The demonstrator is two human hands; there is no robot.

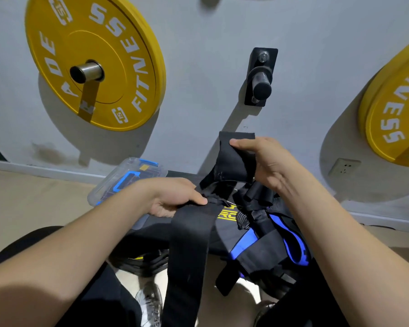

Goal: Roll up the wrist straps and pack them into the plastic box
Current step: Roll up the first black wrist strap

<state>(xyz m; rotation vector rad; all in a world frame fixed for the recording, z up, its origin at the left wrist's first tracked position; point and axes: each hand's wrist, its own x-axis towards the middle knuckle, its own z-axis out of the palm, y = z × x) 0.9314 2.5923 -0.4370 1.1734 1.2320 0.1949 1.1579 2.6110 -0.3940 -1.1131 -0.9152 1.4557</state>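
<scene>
The left hand (175, 197) pinches a long black strap (189, 251), and the right hand (267, 164) holds its wide end up. A clear plastic box (109, 185) sits just behind the left fingers (195, 197).

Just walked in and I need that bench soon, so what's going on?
A person holds a black wrist strap in both hands: the left hand grips its middle, the right hand pinches its upper end. It hangs unrolled. More straps lie heaped on the bench, and the clear plastic box sits beyond the left hand.
</scene>
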